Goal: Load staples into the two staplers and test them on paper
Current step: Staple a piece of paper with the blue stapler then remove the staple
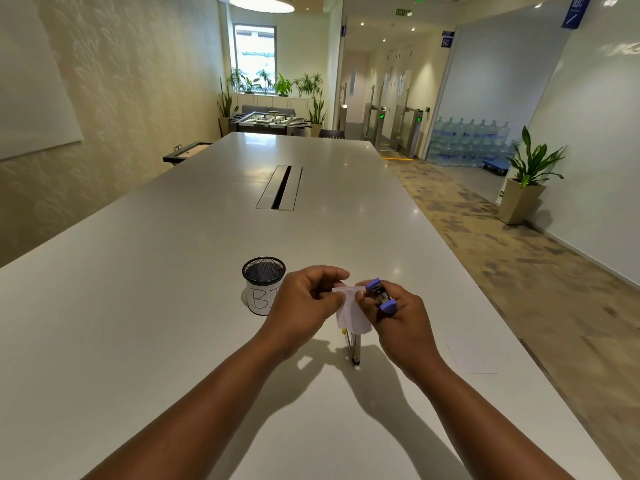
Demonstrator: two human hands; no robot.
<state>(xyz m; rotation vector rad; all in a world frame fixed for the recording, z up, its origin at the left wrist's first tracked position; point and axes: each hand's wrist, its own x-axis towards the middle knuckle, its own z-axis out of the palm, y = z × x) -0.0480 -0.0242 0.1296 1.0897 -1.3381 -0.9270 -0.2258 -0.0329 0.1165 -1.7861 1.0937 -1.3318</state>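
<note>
My right hand (pixel 398 317) grips a small purple stapler (pixel 380 295) above the table, its nose pointing left at a small white piece of paper (pixel 349 315). My left hand (pixel 304 299) pinches the paper's upper left edge. The paper hangs between both hands, its top right edge at the stapler's mouth. Below the paper, a second stapler (pixel 354 348) with a metallic body and a yellow bit lies on the white table (pixel 173 306), partly hidden by the paper.
A black mesh cup (pixel 263 284) with a white label marked "B" stands just left of my left hand. A white sheet of paper (pixel 472 355) lies near the table's right edge. A cable slot (pixel 280 187) sits mid-table, farther away.
</note>
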